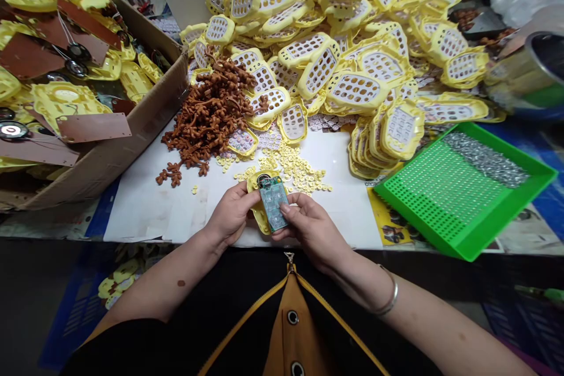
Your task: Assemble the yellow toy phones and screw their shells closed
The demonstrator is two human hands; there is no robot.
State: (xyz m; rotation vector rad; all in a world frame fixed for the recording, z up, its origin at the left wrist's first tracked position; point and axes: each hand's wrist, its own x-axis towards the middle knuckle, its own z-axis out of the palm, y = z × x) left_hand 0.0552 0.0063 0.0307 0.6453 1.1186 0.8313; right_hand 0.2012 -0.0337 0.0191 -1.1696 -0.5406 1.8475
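Just above the near edge of the white work surface, my left hand (pixel 231 211) is closed on a yellow plastic shell (pixel 259 214). A round dark speaker shows at the shell's top end. My right hand (pixel 311 223) pinches a green circuit board (pixel 274 202) between thumb and fingers. The board is tilted and overlaps the right part of the shell; whether it is seated in it I cannot tell. Small yellow button pieces (pixel 299 167) lie scattered just beyond my hands. Behind them to the left is a heap of brown rubbery parts (pixel 205 111).
A large pile of yellow shells with holed fronts (pixel 352 88) fills the back. On the right stands a green perforated tray (pixel 445 188) with many small screws (pixel 484 158). A cardboard box (pixel 145 106) at left holds shells, brown boards and speakers. A metal-rimmed container (pixel 529 76) stands far right.
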